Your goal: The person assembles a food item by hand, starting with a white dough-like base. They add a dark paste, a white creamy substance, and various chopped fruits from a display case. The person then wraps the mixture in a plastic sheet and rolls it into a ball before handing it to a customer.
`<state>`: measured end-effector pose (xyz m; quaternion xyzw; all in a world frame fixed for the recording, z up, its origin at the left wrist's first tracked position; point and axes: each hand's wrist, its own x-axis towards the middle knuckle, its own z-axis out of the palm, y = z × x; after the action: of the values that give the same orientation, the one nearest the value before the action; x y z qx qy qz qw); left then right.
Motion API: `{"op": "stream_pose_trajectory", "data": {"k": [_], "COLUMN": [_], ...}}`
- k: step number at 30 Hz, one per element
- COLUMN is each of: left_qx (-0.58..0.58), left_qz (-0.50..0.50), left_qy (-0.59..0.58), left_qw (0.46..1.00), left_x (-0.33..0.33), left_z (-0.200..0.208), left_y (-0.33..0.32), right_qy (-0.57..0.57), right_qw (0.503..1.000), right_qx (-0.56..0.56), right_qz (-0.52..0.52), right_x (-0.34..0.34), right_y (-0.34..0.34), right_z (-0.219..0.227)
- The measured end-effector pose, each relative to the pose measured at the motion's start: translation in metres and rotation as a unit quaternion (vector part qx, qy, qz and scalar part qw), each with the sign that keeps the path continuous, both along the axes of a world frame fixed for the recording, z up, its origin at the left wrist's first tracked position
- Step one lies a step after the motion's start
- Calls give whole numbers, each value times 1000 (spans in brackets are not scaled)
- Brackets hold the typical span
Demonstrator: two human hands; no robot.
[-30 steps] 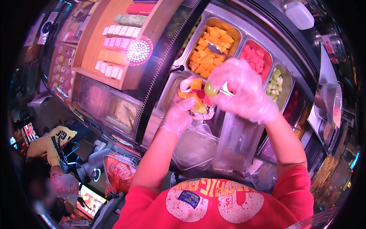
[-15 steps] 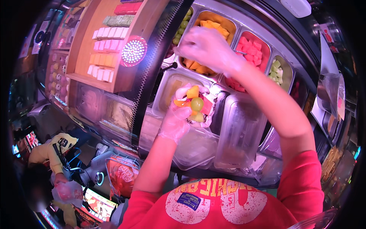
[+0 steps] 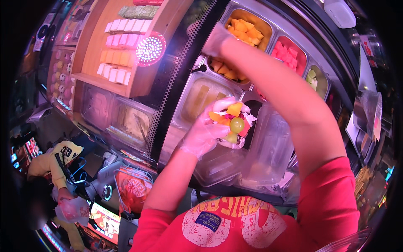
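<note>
My gloved left hand point(image 3: 202, 133) is wrapped round a cream-covered dessert cup point(image 3: 237, 126) heaped with fruit: orange cubes, a green grape, a pale green piece and a red chunk. Stretched far over the fruit pans, my gloved right hand point(image 3: 215, 41) is at the perforated black edge point(image 3: 176, 90), beside the orange fruit cubes point(image 3: 245, 31). Its fingers are hidden behind that edge, so whether they hold anything does not show. More orange pieces point(image 3: 222, 69) lie in a pan under my right wrist.
Red cubes point(image 3: 286, 56) and pale green cubes point(image 3: 311, 79) fill pans to the right. Clear plastic containers point(image 3: 266, 147) stand near my body. Left are a wooden display case point(image 3: 93, 38), a round bright light point(image 3: 151, 49) and another person's beige sleeve point(image 3: 53, 166).
My right hand has moved from above the fruit pans to the perforated edge, its fingers going out of sight. The view has shifted; my left hand still holds the dessert cup.
</note>
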<state>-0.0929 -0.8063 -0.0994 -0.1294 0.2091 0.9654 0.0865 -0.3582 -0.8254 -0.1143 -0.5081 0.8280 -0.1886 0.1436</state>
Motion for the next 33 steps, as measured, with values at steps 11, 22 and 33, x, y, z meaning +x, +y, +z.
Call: {"op": "stream_pose_trajectory", "data": {"k": [11,22,33], "left_qx": [-44,-55,-76], "left_qz": [-63,-56,-37], "left_qy": [-59,-38,27], "left_qw": [995,996,996], "left_x": [10,21,-5], "left_z": [46,66,54], "left_y": [6,30,45], "right_qy": [-293,-239,-345], "right_qw": [923,941,838], "right_qx": [-147,-99,-267], "right_qz": [201,217,-327], "right_x": [71,106,-15], "right_y": [147,191,266], "right_z": [132,157,126]}}
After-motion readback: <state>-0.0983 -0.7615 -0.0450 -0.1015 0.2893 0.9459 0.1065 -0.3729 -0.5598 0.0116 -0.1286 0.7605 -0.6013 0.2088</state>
